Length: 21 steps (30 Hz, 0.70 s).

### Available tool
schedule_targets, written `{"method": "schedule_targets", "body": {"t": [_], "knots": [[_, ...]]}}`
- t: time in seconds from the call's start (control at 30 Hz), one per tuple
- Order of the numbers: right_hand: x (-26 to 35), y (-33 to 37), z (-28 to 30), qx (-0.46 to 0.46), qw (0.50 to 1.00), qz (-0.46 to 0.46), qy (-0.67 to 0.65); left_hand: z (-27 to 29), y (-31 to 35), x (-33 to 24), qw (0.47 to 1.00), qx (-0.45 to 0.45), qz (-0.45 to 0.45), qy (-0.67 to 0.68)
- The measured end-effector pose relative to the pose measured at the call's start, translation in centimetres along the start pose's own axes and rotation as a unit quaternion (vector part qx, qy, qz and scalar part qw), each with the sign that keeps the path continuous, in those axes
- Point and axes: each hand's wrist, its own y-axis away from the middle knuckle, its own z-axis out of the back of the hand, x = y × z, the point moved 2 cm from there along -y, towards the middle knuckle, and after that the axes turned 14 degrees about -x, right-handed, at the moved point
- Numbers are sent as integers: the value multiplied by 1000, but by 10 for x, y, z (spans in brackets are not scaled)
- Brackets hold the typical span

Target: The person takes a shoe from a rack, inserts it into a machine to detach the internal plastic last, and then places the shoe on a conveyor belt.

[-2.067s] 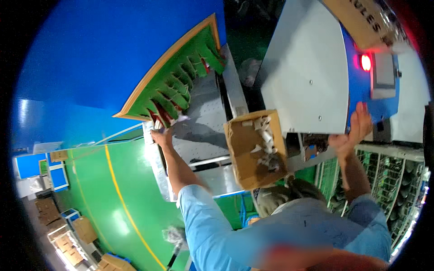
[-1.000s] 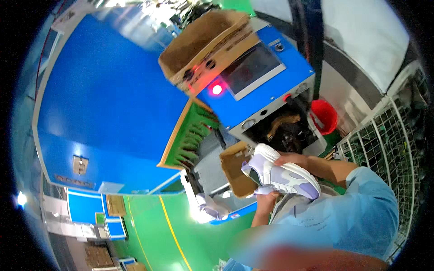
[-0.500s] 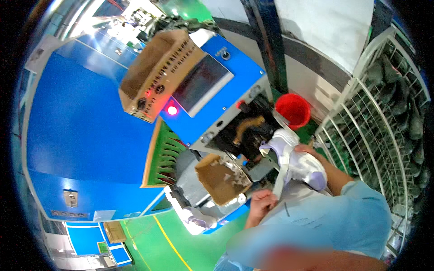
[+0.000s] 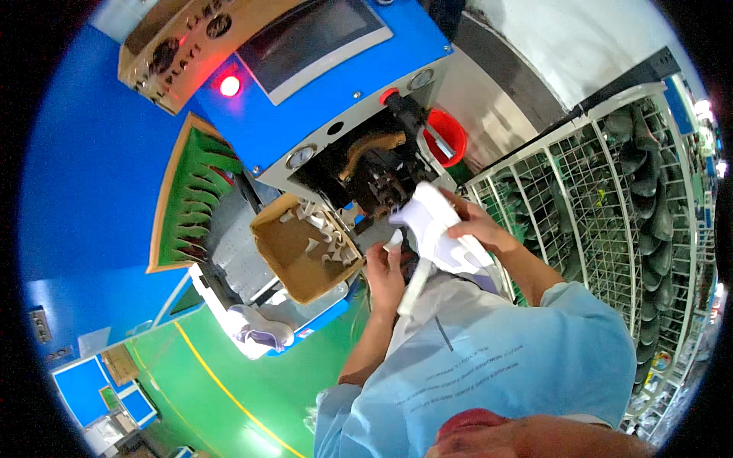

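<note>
My right hand [image 4: 481, 229] is closed around a white and lavender shoe upper [image 4: 437, 229], thumb on its side. The upper is tilted in front of the dark opening of a blue machine [image 4: 305, 99]. A white strip [image 4: 413, 291] hangs from it toward my body. Just left of the upper, my left hand [image 4: 384, 273] pinches a small white curved piece [image 4: 395, 240] between thumb and fingers. Close to that hand is an open cardboard box [image 4: 301, 271] with several similar white scraps [image 4: 324, 237] in it.
Another white and lavender shoe [image 4: 259, 330] sits on the ledge to the left. A green rack [image 4: 200, 202] holds dark pieces. Behind the machine's black handle [image 4: 408, 114] stands a red bucket [image 4: 449, 131]. A white wire rack [image 4: 569, 191] with dark items is close on my right.
My left hand has let go of the white strip and moved up toward the machine, now pinching a small white piece. The upper has turned in my right hand. The view has shifted.
</note>
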Motion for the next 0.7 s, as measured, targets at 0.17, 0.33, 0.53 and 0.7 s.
{"method": "schedule_targets", "body": {"t": [0.17,0.33,0.53,0.7], "knots": [[52,-28,-26,-138,986,61,77,12,0,1,962,150,211,87],[75,-68,-51,-173,912,210,306,-25,-32,33,948,113,218,202],[79,-92,-111,-97,705,183,679,-55,-51,104,832,90,387,388],[77,-118,-122,-126,693,204,680,-13,-68,95,882,61,376,277]]}}
